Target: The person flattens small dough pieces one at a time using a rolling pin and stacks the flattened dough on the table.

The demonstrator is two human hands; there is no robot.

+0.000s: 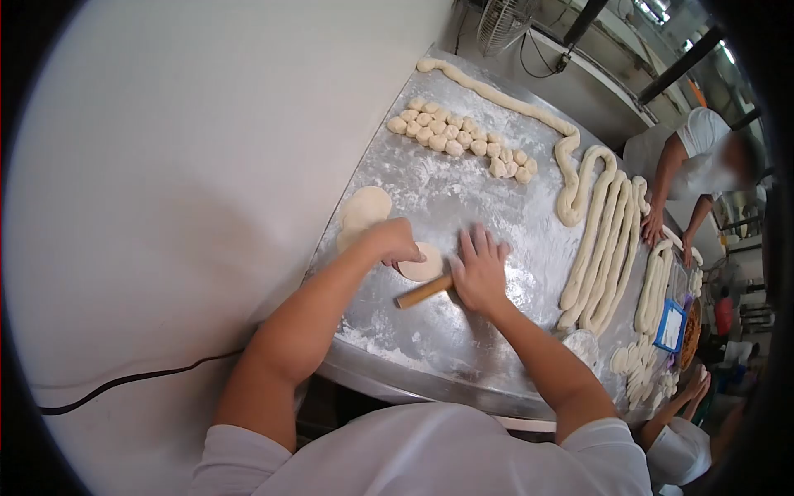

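Broadly, a floured steel desk (pixel 447 339) fills most of the space before the person, with a pale wall along its left. Long dough ropes (pixel 569 202) lie across it, several side by side toward the right. Near its far left part sits a cluster of dough balls (pixel 452 132), packed close together. Flat dough sheets (pixel 366 205) overlap at the left edge, just beyond the left hand (pixel 397 242). The right hand (pixel 480 274) presses palm down over one end of a wooden rolling pin (pixel 423 293), its grip loose, fingers spread apart. The left grip is pinched together on the rim of the smallest piece, a dough round (pixel 428 266), which lies just beyond the pin.
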